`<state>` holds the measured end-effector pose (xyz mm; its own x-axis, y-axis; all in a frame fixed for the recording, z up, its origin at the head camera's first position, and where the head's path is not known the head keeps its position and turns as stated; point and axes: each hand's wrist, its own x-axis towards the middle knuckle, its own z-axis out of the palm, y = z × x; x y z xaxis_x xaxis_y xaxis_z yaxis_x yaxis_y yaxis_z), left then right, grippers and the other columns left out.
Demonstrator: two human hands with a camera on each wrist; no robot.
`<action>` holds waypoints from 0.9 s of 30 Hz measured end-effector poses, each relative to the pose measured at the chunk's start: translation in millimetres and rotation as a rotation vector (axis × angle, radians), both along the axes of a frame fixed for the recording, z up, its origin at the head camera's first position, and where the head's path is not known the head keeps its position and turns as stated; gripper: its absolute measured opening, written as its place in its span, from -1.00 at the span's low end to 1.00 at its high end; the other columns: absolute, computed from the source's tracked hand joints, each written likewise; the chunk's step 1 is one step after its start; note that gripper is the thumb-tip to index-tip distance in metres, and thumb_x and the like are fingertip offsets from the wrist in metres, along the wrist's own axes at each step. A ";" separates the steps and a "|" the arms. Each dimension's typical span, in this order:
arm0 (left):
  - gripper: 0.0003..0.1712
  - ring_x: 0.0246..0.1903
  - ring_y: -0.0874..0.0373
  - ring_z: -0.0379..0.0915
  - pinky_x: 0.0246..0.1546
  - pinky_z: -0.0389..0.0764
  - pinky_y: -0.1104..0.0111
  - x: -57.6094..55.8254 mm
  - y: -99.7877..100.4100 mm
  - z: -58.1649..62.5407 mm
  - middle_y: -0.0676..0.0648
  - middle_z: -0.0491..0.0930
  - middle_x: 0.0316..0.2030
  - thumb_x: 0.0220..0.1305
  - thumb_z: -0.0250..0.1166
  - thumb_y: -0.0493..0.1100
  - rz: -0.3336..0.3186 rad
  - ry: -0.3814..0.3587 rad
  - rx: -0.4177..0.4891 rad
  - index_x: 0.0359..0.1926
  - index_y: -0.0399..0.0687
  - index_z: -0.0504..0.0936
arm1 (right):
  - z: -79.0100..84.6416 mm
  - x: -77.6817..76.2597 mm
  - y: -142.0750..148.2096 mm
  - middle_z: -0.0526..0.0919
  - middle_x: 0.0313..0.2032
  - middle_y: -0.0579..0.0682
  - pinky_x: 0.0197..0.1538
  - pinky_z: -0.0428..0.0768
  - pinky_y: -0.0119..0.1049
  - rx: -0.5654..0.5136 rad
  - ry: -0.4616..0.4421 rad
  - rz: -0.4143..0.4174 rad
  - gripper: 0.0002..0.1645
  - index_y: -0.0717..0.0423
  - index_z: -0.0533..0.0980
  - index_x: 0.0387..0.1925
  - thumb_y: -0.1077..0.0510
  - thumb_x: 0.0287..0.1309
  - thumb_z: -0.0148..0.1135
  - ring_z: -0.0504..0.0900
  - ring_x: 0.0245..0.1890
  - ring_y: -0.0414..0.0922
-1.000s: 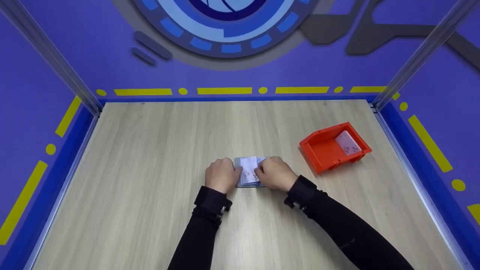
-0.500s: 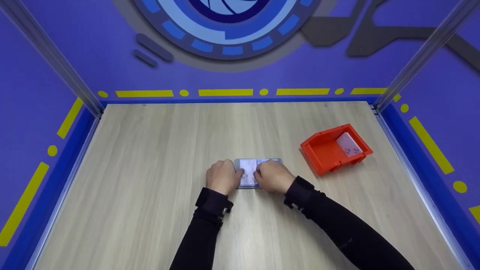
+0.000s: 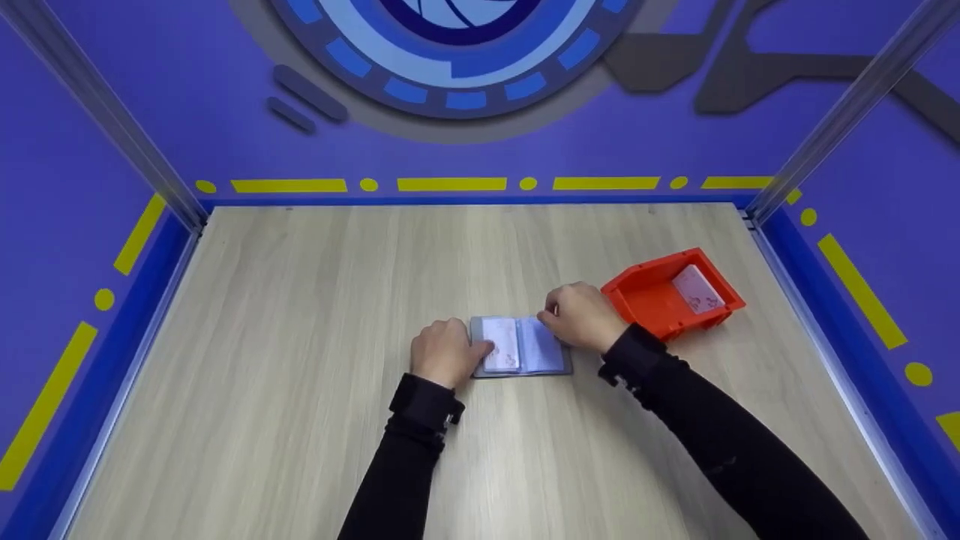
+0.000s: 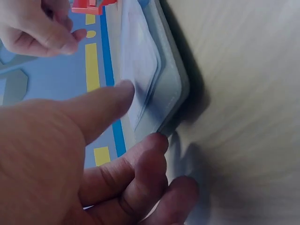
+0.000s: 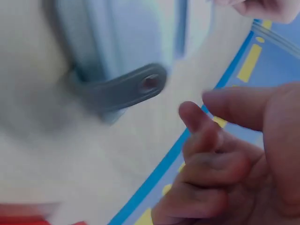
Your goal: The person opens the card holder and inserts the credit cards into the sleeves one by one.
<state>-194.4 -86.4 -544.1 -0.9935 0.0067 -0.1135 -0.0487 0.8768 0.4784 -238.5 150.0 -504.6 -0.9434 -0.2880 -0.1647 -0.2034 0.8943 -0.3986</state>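
A small grey card holder [image 3: 541, 352] lies open on the table in the head view, its clear sleeves showing. On its left side is a white card with pink print [image 3: 501, 345]. My left hand [image 3: 442, 351] pinches the holder's left edge, thumb on top and fingertips at the cover's edge [image 4: 171, 93]. My right hand [image 3: 581, 315] hovers by the upper right corner, fingers loosely curled. In the right wrist view nothing sits between thumb and fingers, and they are apart from the holder's strap with a snap [image 5: 122, 89].
A red bin [image 3: 651, 304] stands right of the holder, close behind my right hand. Several pink-printed cards [image 3: 697, 289] lean in its far right end. Blue panels [image 3: 480, 161] wall the wooden table [image 3: 300, 300] at the back and sides.
My right hand has come off the holder's right side and moved up and right, uncovering the right sleeve. The left hand keeps its place; the card now lies flat on the left side.
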 end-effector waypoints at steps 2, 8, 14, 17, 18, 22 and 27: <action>-0.46 -0.54 0.13 0.35 -0.52 0.31 0.26 0.2 0.5 -1.1 0.04 0.49 -0.54 0.28 0.61 0.23 0.004 -0.008 -0.003 -0.52 -0.04 0.61 | -3.9 -0.9 4.6 0.77 -0.29 0.05 -0.14 0.61 -0.19 0.022 -0.033 0.007 -0.75 0.12 0.80 -0.09 0.01 0.46 0.43 0.63 -0.26 -0.01; -0.49 -0.55 0.14 0.32 -0.52 0.29 0.27 -0.1 0.9 -3.2 0.05 0.47 -0.55 0.28 0.61 0.19 0.005 -0.025 -0.002 -0.52 -0.05 0.63 | -16.7 -2.1 9.3 0.80 -0.01 0.06 0.10 0.67 -0.09 0.065 -0.134 -0.010 -0.63 0.04 0.75 0.14 -0.02 0.43 0.49 0.64 -0.06 0.04; -0.50 -0.55 0.15 0.34 -0.53 0.31 0.27 -0.5 0.3 -3.2 0.06 0.48 -0.55 0.29 0.61 0.18 0.013 -0.039 0.009 -0.50 -0.05 0.64 | -18.4 -7.6 5.8 0.79 0.09 0.09 0.23 0.68 0.00 0.085 -0.140 0.006 -0.57 0.04 0.73 0.23 0.01 0.42 0.49 0.64 0.01 0.06; -0.51 -0.55 0.15 0.35 -0.52 0.32 0.26 -0.2 0.4 -3.3 0.05 0.50 -0.55 0.29 0.61 0.17 0.013 -0.038 0.018 -0.51 -0.05 0.65 | -18.2 -10.1 5.9 0.79 0.05 0.09 0.21 0.67 -0.01 0.084 -0.139 0.011 -0.59 0.06 0.75 0.19 0.03 0.40 0.50 0.63 0.00 0.06; -0.51 -0.55 0.15 0.35 -0.53 0.32 0.26 -0.2 0.4 -3.5 0.05 0.49 -0.56 0.28 0.61 0.17 0.012 -0.037 0.020 -0.52 -0.04 0.63 | -18.5 -10.8 6.3 0.79 0.02 0.09 0.18 0.67 -0.02 0.083 -0.139 0.012 -0.62 0.06 0.75 0.17 0.04 0.41 0.50 0.63 -0.02 0.06; -0.43 -0.57 0.15 0.31 -0.55 0.29 0.27 -1.0 0.6 -4.4 0.06 0.43 -0.59 0.28 0.61 0.17 -0.002 -0.024 0.013 -0.61 0.00 0.51 | -18.5 -11.4 8.7 0.79 -0.13 0.05 0.04 0.63 -0.10 0.063 -0.126 0.029 -0.75 0.06 0.78 0.05 0.07 0.43 0.45 0.63 -0.12 0.02; -0.37 -0.58 0.16 0.27 -0.56 0.26 0.28 -2.3 1.1 -4.6 0.08 0.37 -0.60 0.28 0.61 0.16 -0.013 -0.003 0.011 -0.64 0.05 0.40 | -18.2 -11.4 11.4 0.68 -0.38 -0.02 -0.22 0.50 -0.22 0.036 -0.144 0.006 -0.79 0.05 0.77 -0.17 0.01 0.45 0.36 0.59 -0.31 -0.03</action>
<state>-196.7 -85.3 -548.7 -0.9930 0.0207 -0.1161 -0.0389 0.8719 0.4881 -249.9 161.5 -522.8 -0.9076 -0.2852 -0.3082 -0.1520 0.9073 -0.3920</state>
